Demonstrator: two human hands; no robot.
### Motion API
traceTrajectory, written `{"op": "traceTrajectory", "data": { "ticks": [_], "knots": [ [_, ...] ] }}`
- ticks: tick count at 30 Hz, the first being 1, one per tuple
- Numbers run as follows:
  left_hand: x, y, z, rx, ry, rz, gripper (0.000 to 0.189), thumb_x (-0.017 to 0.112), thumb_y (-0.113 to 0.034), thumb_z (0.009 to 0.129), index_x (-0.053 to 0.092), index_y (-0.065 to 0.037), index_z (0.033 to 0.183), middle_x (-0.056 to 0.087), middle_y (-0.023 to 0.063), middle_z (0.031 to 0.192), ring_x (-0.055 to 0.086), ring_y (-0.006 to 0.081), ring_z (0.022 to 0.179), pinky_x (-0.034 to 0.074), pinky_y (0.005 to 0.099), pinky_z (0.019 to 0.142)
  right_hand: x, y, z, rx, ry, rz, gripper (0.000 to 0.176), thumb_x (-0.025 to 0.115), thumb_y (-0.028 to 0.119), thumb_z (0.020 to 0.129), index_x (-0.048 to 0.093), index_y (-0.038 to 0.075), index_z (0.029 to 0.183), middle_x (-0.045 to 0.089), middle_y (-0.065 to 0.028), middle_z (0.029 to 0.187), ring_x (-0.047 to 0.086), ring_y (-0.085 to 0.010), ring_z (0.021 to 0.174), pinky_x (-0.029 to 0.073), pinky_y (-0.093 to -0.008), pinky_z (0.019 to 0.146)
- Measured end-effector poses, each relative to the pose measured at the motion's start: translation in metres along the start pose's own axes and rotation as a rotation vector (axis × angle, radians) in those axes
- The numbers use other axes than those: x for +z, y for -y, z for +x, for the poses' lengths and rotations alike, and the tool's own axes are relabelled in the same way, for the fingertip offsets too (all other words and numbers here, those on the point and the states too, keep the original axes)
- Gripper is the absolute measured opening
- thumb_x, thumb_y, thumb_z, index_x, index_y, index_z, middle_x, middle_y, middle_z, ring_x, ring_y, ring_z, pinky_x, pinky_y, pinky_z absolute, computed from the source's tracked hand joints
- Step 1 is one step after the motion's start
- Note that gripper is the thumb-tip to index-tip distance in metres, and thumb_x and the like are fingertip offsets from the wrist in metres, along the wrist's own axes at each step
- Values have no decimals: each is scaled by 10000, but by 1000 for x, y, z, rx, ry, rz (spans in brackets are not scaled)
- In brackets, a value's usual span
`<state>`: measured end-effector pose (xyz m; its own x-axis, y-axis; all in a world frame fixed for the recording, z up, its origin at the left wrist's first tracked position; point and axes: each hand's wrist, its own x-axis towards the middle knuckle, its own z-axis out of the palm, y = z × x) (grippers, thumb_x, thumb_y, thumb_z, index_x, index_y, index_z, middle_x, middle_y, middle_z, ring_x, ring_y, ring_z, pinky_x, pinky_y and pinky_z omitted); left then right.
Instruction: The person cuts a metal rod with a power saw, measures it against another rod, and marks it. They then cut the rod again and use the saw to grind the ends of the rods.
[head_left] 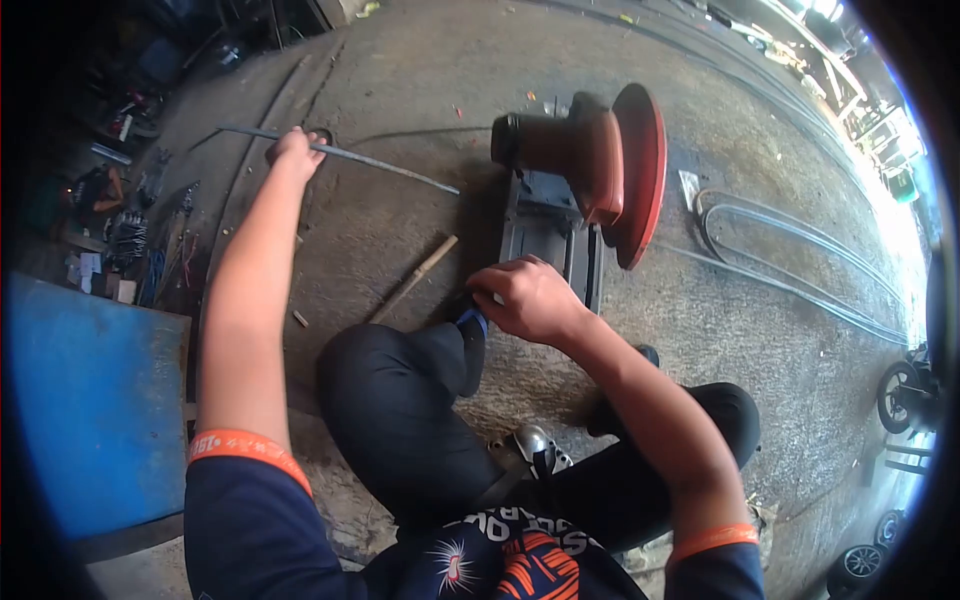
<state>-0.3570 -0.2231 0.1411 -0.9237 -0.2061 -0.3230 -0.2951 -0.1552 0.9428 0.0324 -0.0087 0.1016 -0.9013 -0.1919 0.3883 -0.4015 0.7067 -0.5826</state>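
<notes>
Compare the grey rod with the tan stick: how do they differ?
The grey rod is held in the left hand; the tan stick lies on the floor. The rod looks longer and thinner; the stick, shorter and thicker. Both are slender and roughly straight.

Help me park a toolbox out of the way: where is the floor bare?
A wide bare stretch of floor lies between the looped wire and the right knee. Another, with small scraps, lies beyond the rod in the left hand. It is crowded around the machine, right hand and stick, and among the far-left tools.
</notes>
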Motion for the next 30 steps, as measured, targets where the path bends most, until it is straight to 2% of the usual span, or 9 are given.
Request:
{"op": "traceTrajectory", "data": {
  "ticks": [5,9,12,14,15,18,20,24,30],
  "knots": [
    [-9,-81,-82,45,169,-222,179,471,-170,999,503,-88,1155,601,128,1045,636,338,977,528,516,880,-61,47,22,51,-8,75,198,653,184,838,670,20,949,675,-162,836,663,-322,781,521,-391,683],
    [22,-107,-152,105,430,-411,196,537,-219,974,512,-35,1037,615,142,1028,631,354,1038,549,498,899,-80,49,30,249,-224,416,383,604,299,935,610,-26,1139,685,-143,959,672,-227,856,515,-319,769],
    [61,-85,-203,103,673,-513,211,571,-240,956,539,-31,964,649,125,950,664,310,977,571,446,889,-109,56,33,276,-530,716,484,512,340,992,509,-54,1273,587,-143,1224,633,-194,986,499,-293,824],
    [99,-35,-268,50,799,-573,216,556,-279,966,568,-66,925,674,83,857,695,265,849,589,390,775,-121,40,33,350,-857,1131,557,507,369,987,427,-47,1349,645,-155,1092,638,-207,977,503,-314,850],
    [107,-16,-283,-18,847,-602,224,631,-272,920,577,-55,934,669,91,925,676,260,936,574,407,849,-124,31,26,405,-901,1198,536,481,366,997,424,-36,1348,634,-152,1117,628,-218,1006,497,-329,869],
    [134,29,-317,-64,844,-570,267,563,-320,959,554,-53,940,657,107,922,672,254,926,571,392,852,-124,-15,3,313,-1055,1517,472,404,354,1021,423,-6,1325,562,-159,1237,577,-261,1103,459,-366,936],
    [142,40,-321,-117,900,-559,229,520,-280,985,558,-55,960,659,107,945,668,241,942,560,390,856,-138,-12,3,421,-1260,1659,461,377,339,1027,374,9,1349,494,-162,1325,530,-282,1165,431,-380,970],
    [152,55,-328,-12,997,-460,238,485,-274,1001,570,-52,1002,660,109,979,663,228,965,543,381,885,-155,-27,-17,498,-1279,1435,431,369,309,1030,369,9,1340,482,-157,1351,552,-289,1156,473,-376,918],
    [161,61,-327,-106,1053,-506,194,459,-204,1002,570,-45,996,658,130,1015,658,239,979,542,383,894,-173,-12,-22,516,-1255,1247,461,422,277,1016,340,-13,1364,493,-178,1338,577,-263,1124,499,-352,899]
  ]
}}
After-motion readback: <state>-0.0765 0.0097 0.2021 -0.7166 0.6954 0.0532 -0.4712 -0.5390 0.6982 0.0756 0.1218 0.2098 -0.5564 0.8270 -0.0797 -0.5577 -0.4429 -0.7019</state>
